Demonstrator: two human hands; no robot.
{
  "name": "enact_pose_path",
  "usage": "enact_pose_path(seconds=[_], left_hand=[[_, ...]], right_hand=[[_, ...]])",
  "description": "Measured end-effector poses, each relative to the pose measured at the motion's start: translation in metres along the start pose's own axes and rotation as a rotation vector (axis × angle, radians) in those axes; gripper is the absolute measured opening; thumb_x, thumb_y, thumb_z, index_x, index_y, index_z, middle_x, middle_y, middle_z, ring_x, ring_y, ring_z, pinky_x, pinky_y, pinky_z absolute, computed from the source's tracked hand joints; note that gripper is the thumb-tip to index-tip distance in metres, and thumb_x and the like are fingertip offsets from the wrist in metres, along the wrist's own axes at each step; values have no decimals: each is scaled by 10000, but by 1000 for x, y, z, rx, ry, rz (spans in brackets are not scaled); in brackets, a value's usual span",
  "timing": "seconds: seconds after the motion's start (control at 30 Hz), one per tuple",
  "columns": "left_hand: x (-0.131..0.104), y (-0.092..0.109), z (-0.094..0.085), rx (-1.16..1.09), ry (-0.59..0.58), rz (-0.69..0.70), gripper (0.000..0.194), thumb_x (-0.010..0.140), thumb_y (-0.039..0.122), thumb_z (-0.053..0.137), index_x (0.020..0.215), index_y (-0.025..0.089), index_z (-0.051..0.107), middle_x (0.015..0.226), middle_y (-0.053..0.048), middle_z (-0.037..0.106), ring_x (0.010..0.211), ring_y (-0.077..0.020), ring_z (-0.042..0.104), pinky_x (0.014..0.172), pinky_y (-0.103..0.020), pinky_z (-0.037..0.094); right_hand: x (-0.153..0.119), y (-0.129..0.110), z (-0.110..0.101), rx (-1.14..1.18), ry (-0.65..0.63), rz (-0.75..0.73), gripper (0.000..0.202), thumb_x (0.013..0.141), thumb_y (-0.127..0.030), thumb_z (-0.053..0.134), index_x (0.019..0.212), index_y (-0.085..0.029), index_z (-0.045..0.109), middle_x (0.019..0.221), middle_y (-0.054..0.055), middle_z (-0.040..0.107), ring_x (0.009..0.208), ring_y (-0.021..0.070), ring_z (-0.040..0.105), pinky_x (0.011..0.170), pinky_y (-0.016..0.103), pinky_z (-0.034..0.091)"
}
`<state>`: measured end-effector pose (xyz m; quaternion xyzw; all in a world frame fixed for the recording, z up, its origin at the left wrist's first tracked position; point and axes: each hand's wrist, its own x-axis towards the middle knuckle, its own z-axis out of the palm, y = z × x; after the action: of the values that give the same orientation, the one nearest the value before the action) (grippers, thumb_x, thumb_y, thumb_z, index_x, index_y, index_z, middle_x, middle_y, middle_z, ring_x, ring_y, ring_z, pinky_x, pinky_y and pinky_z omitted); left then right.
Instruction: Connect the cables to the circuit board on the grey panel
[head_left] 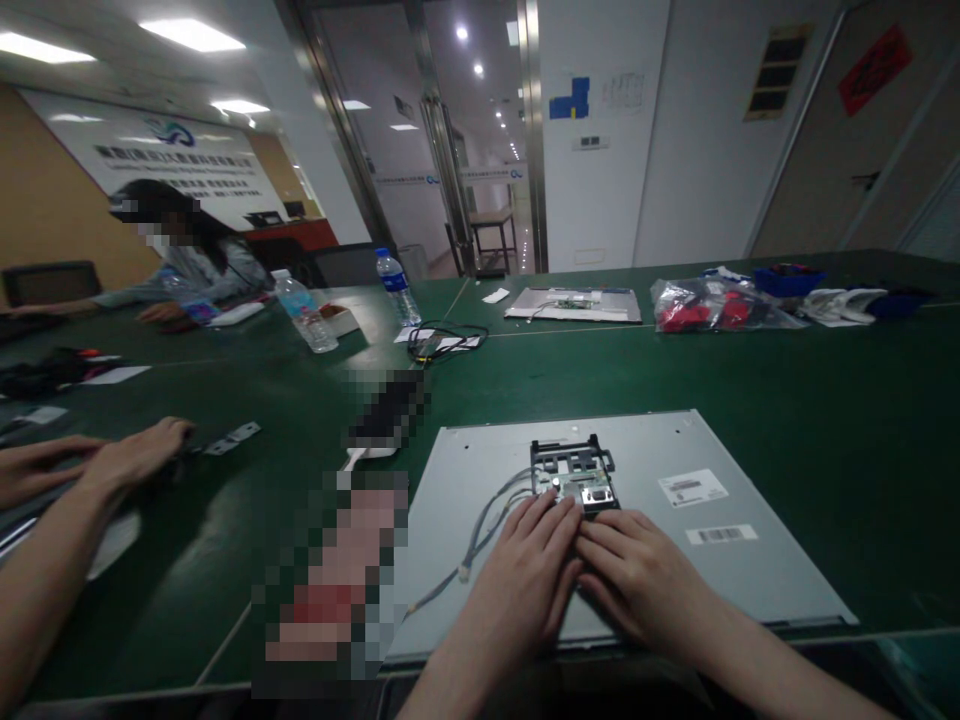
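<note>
A large flat metal panel point(630, 450) with two white labels lies on the table before me. On its middle sits a black bracket point(568, 452) that carries a small circuit board point(596, 494). Grey cables point(474, 545) run from the board leftward across the panel. My left hand point(525, 560) reaches over the bracket's near edge, its outstretched fingertips on the board. Beside it, my right hand point(637, 560) touches the same near edge with its fingers stretched out. The two hands meet at the fingertips and partly hide the bracket. What lies beneath the palms is hidden.
Left of the panel lie a blurred-out phone-like object point(386, 410) and a pinkish item point(352, 570). A co-worker's hands point(135, 460) work at the far left. Water bottles point(304, 312), a coiled black cable point(448, 342), another panel point(574, 305) and plastic bags point(720, 305) stand further back.
</note>
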<state>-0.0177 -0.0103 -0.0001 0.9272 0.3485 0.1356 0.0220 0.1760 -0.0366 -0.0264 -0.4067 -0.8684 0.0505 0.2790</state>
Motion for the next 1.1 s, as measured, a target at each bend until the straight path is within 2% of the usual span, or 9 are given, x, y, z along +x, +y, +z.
enact_pose_path(seconds=[0.4, 0.67, 0.97, 1.1], left_hand=[[-1, -1, 1, -4, 17, 4, 504, 942, 240, 514, 1432, 178, 412, 1478, -94, 478, 1399, -269, 388, 1160, -493, 338], [-1, -1, 1, 22, -15, -5, 517, 947, 243, 515, 1443, 164, 393, 1507, -91, 443, 1416, -264, 359, 1170, -487, 322], [-1, -2, 3, 22, 11, 3, 543, 938, 236, 512, 1463, 192, 379, 1508, -84, 442, 1412, -266, 367, 1166, -493, 324], [0, -2, 2, 27, 10, 7, 530, 948, 223, 486, 1466, 195, 377, 1524, -79, 419, 1415, -266, 363, 1164, -499, 326]], right_hand=[[0, -1, -1, -5, 14, -3, 256, 926, -218, 571, 1173, -160, 605, 1155, 89, 665, 1083, 253, 560, 951, 427, 472], [0, -1, -2, -22, 23, -9, 244, 912, -216, 588, 1150, -165, 611, 1145, 90, 673, 1082, 250, 574, 951, 420, 480], [1, -2, 1, -70, 157, -79, 217, 941, -180, 514, 1119, -167, 637, 1089, 98, 698, 1022, 234, 612, 893, 403, 504], [6, -6, -19, 1, 229, -121, 274, 950, -164, 478, 1189, -178, 612, 1105, 80, 703, 994, 219, 623, 884, 393, 508]])
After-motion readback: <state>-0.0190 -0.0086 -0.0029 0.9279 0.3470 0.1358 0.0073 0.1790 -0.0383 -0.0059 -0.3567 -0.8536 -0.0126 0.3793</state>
